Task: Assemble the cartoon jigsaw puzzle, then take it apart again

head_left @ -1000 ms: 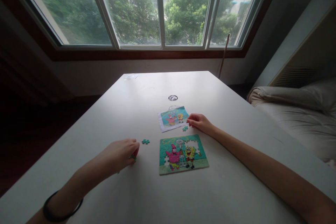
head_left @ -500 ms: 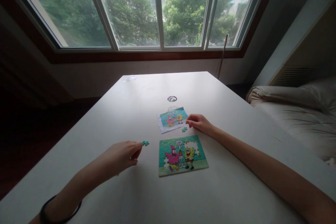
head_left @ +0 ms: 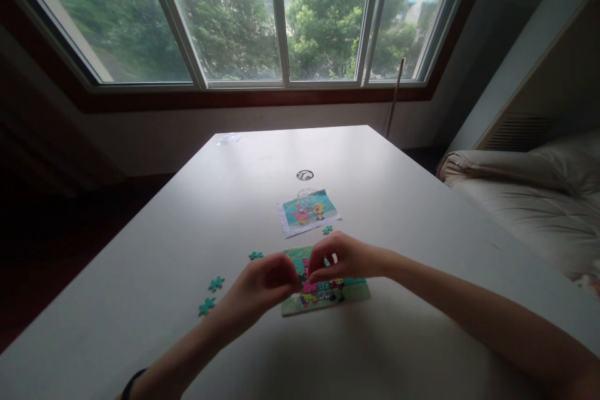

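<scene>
A jigsaw puzzle with a cartoon picture lies flat on the white table, its middle and upper part hidden by my hands. Over its left side, my left hand pinches a small dark green puzzle piece at the fingertips. My right hand reaches over the puzzle from the right, fingers curled into a pinch close beside that piece. Whatever those right fingers hold is hidden. Beyond the puzzle lies a paper reference picture, with a loose teal piece by its lower right corner.
Left of the puzzle, loose teal pieces lie on the table. Farther back are a round black-and-white mark and a clear plastic wrapper. A pale sofa stands to the right, windows ahead.
My left hand has moved right over the puzzle, uncovering loose pieces on the left. My right hand has left the paper picture's edge and come down over the puzzle, close to my left hand.
</scene>
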`<state>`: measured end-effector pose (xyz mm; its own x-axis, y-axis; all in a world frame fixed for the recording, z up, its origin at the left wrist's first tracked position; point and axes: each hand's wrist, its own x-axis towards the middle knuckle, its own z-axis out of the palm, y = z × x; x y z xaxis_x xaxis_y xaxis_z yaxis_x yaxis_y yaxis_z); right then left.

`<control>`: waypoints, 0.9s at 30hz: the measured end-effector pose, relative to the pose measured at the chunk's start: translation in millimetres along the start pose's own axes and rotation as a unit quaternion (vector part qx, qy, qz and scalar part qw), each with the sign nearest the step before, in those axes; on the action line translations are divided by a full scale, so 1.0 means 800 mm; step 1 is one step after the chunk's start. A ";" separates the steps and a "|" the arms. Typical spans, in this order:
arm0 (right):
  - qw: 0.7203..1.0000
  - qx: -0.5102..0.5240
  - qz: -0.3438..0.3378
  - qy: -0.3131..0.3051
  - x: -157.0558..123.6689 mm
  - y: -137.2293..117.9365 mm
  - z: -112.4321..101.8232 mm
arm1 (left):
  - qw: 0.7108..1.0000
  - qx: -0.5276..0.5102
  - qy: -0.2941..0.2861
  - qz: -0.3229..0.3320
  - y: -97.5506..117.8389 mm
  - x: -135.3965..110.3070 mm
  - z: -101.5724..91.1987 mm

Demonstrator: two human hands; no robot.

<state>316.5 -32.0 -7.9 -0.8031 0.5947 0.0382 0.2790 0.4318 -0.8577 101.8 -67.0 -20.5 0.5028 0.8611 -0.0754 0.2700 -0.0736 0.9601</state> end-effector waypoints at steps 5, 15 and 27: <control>0.999 0.003 -0.018 0.029 -0.002 -0.009 0.013 | 1.000 0.013 0.008 0.006 0.001 -0.004 0.013; 0.996 -0.055 0.023 -0.070 -0.006 0.016 -0.042 | 0.924 0.313 -0.066 0.209 -0.001 -0.023 0.048; 0.989 -0.039 0.062 -0.131 -0.012 0.070 -0.073 | 0.863 0.394 -0.175 0.265 -0.007 -0.025 0.060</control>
<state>370.1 26.0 -26.5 -0.8661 0.4543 -0.2085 0.4159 0.4233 -0.8049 129.5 -108.1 -37.5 0.9069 0.4071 0.1088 0.3309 -0.8478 0.4145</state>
